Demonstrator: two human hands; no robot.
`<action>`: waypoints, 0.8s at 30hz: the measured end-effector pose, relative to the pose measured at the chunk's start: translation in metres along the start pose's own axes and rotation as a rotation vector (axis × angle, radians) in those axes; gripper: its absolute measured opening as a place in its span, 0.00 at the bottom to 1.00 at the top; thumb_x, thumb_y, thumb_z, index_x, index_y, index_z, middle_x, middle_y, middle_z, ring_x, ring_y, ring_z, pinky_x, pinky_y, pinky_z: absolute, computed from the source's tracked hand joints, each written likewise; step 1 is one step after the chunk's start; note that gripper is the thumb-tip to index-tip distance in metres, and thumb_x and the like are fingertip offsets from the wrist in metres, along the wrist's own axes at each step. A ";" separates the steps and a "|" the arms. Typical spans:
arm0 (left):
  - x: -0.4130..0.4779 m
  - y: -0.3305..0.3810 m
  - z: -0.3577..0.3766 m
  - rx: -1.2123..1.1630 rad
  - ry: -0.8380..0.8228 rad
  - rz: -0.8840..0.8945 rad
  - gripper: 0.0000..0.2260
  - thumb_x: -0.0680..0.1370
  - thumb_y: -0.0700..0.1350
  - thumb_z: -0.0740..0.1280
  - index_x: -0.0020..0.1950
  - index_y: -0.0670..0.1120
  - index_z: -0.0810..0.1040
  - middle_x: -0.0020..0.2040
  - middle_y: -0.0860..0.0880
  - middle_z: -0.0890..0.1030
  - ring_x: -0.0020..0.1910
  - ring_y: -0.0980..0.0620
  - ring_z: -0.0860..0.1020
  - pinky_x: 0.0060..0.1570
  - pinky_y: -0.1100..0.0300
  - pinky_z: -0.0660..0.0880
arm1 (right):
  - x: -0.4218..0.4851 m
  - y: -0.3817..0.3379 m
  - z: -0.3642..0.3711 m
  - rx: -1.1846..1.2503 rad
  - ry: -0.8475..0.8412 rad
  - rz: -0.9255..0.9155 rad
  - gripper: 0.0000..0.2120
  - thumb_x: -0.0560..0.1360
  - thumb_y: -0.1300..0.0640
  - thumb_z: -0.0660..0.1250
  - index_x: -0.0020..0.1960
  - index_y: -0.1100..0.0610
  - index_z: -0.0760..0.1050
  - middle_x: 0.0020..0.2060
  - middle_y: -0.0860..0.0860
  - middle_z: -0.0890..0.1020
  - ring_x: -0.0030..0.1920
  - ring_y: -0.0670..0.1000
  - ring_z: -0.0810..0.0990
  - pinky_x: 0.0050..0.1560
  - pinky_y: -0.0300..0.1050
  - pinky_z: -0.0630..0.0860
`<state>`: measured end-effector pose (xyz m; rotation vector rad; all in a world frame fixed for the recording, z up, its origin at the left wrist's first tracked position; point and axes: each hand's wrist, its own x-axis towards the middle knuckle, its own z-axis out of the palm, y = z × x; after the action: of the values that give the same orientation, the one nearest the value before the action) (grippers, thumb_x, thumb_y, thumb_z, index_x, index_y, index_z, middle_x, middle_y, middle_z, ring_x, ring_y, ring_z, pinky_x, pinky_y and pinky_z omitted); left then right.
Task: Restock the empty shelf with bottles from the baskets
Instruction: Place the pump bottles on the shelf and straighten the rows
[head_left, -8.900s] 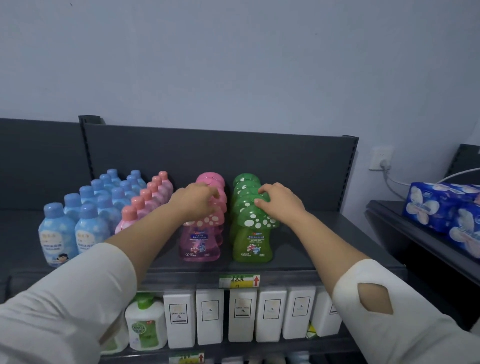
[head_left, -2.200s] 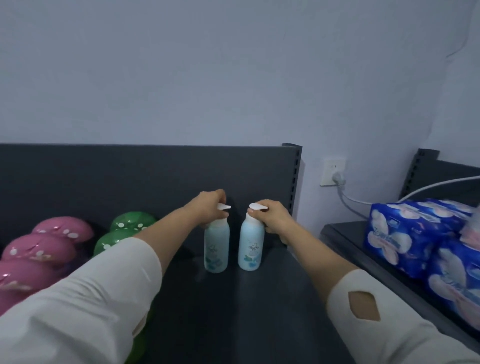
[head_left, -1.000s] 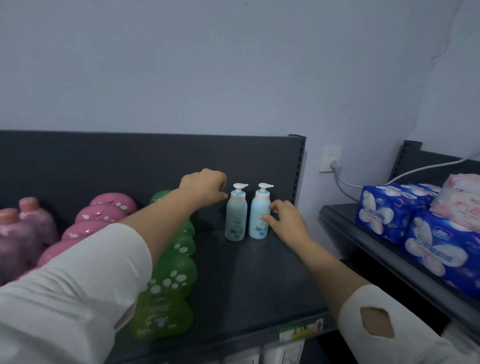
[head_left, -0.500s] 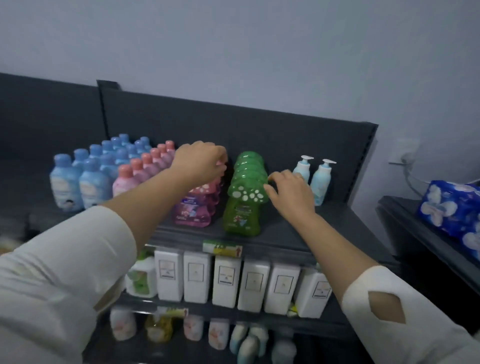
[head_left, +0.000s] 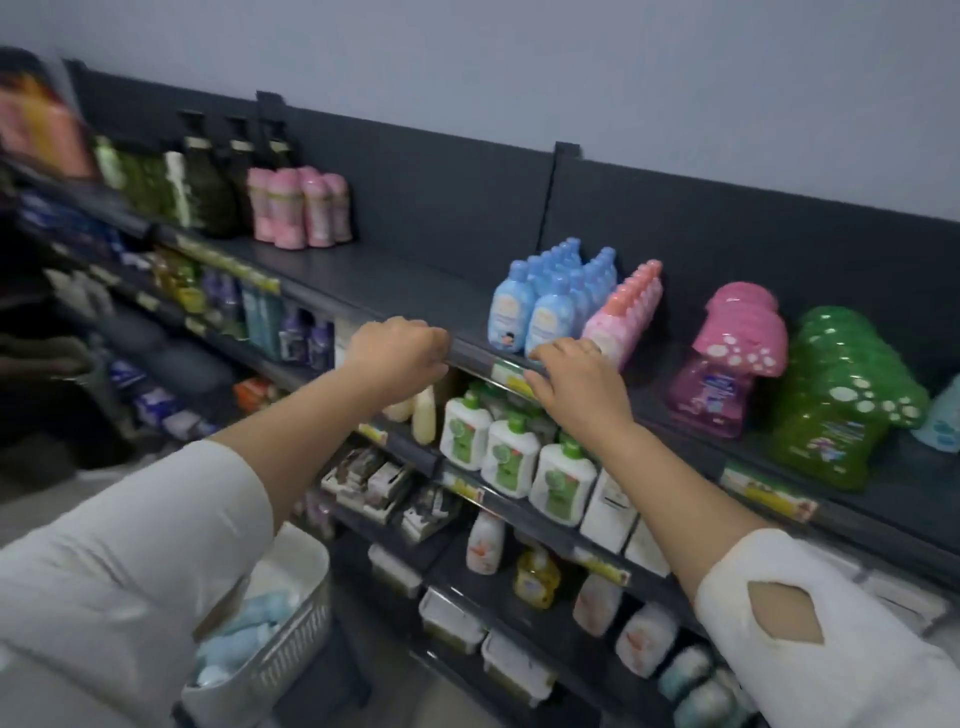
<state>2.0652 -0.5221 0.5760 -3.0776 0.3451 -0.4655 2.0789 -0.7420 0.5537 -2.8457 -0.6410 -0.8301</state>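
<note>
My left hand (head_left: 397, 353) hangs in front of the dark top shelf (head_left: 395, 283) with its fingers curled and nothing in it. My right hand (head_left: 576, 382) is spread open just before the shelf edge, below the blue bottles (head_left: 550, 301), holding nothing. Right of those stand pink-capped bottles (head_left: 626, 312), pink mushroom bottles (head_left: 727, 358) and green mushroom bottles (head_left: 841, 395). A pale blue pump bottle (head_left: 943, 418) shows at the right edge. A white basket (head_left: 280, 660) with light blue bottles (head_left: 249, 623) sits low at the left, partly hidden by my sleeve.
A bare stretch of top shelf lies between the blue bottles and a group of pink bottles (head_left: 301, 208) further left. Dark bottles (head_left: 218, 182) stand beyond. Lower shelves hold white and green pump bottles (head_left: 511, 452), white boxes and small bottles.
My view has swung left and down, bringing the basket and the left shelving into sight. Both hands drew back from the mushroom bottles to the shelf's front edge. The two pump bottles stay on the shelf.
</note>
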 end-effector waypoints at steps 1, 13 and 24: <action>-0.010 -0.025 0.006 0.016 -0.007 -0.012 0.11 0.78 0.52 0.60 0.57 0.50 0.75 0.57 0.47 0.78 0.58 0.44 0.75 0.45 0.56 0.69 | 0.008 -0.022 0.013 0.016 -0.012 -0.027 0.11 0.74 0.52 0.67 0.50 0.59 0.78 0.45 0.57 0.80 0.49 0.62 0.77 0.47 0.54 0.76; -0.111 -0.236 0.128 -0.005 -0.365 -0.333 0.09 0.78 0.51 0.60 0.55 0.51 0.75 0.56 0.48 0.78 0.56 0.45 0.77 0.47 0.54 0.74 | 0.053 -0.213 0.195 0.214 -0.428 -0.232 0.15 0.80 0.48 0.58 0.63 0.53 0.73 0.58 0.52 0.76 0.62 0.55 0.71 0.56 0.49 0.69; -0.171 -0.319 0.245 -0.163 -0.675 -0.631 0.15 0.78 0.52 0.62 0.65 0.51 0.72 0.65 0.49 0.75 0.63 0.48 0.74 0.58 0.59 0.70 | 0.055 -0.294 0.355 0.365 -0.905 -0.182 0.14 0.78 0.51 0.61 0.60 0.56 0.73 0.56 0.56 0.78 0.57 0.59 0.77 0.51 0.49 0.73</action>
<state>2.0466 -0.1790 0.3055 -3.1807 -0.6316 0.6436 2.1696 -0.3788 0.2794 -2.7098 -1.0032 0.5879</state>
